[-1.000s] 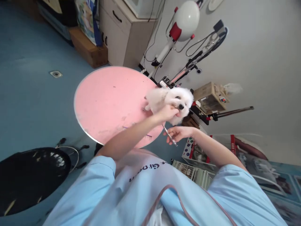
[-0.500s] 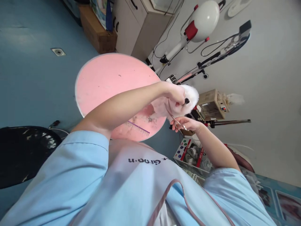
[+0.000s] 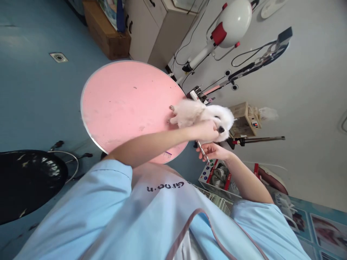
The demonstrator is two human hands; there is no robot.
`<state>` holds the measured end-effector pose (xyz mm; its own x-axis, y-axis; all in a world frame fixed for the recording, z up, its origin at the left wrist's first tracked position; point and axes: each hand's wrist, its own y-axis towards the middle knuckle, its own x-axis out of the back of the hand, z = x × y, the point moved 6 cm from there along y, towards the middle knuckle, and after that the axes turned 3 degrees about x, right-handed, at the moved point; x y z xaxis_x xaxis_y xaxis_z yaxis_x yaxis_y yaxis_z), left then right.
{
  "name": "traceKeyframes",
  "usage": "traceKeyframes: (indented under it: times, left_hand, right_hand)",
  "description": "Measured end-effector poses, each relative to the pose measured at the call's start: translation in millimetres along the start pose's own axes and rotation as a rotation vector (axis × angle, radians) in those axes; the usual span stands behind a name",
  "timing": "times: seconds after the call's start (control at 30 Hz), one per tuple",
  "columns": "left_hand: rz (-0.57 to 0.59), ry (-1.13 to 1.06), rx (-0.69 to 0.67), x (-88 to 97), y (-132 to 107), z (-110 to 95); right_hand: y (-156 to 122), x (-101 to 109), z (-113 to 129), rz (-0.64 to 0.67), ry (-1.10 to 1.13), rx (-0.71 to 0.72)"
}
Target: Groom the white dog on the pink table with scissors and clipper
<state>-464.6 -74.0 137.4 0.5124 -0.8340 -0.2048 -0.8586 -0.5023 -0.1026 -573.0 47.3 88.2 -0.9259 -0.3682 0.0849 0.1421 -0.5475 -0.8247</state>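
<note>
A small white dog (image 3: 189, 112) stands at the right edge of the round pink table (image 3: 121, 94), its head turned so the dark nose shows. My left hand (image 3: 207, 130) is closed on the dog's muzzle, and that forearm crosses over the table. Below the head, my right hand (image 3: 213, 151) has its fingers through a pair of scissors (image 3: 202, 151). The blades point up toward the fur under the jaw; their tips are partly hidden behind my left hand. A purple comb (image 3: 167, 155) lies on the table, mostly covered by my left forearm.
A black stool seat (image 3: 29, 184) stands at the left. Past the table are a cardboard box (image 3: 108, 36), a cabinet (image 3: 151, 32) and a white-and-red lamp-like device (image 3: 230, 27). A beige box-shaped appliance (image 3: 242, 119) is behind the dog. A red-and-white carton (image 3: 217, 177) sits below my right hand.
My left hand has moved down with the dog's muzzle, and the dog's body and far side of its face now show. The scissors have lowered slightly. My left forearm now covers most of the comb.
</note>
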Motion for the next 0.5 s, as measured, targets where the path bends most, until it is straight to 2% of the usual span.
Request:
traceKeyframes:
  times: [0.1, 0.2, 0.3, 0.43, 0.5]
  left_hand:
    - [-0.045, 0.289, -0.091, -20.3, -10.8, 17.0]
    - [-0.027, 0.406, -0.113, -29.8, -14.3, 23.5]
    - [0.046, 0.471, -0.103, -32.2, -11.0, 24.7]
    - [0.088, 0.487, -0.104, -32.8, -6.7, 25.2]
    - [0.089, 0.457, -0.095, -32.5, -6.7, 25.4]
  right_hand:
    - [-6.5, 4.6, -4.9, -0.067, -0.069, 0.035]
    - [-9.1, 3.2, -14.9, -0.067, -0.157, 0.011]
    - [-6.1, -2.3, -23.9, -0.038, -0.154, 0.036]
    - [1.1, 2.8, -25.0, -0.222, -0.24, 0.166]
    - [4.6, 2.2, -23.8, -0.268, -0.303, 0.197]
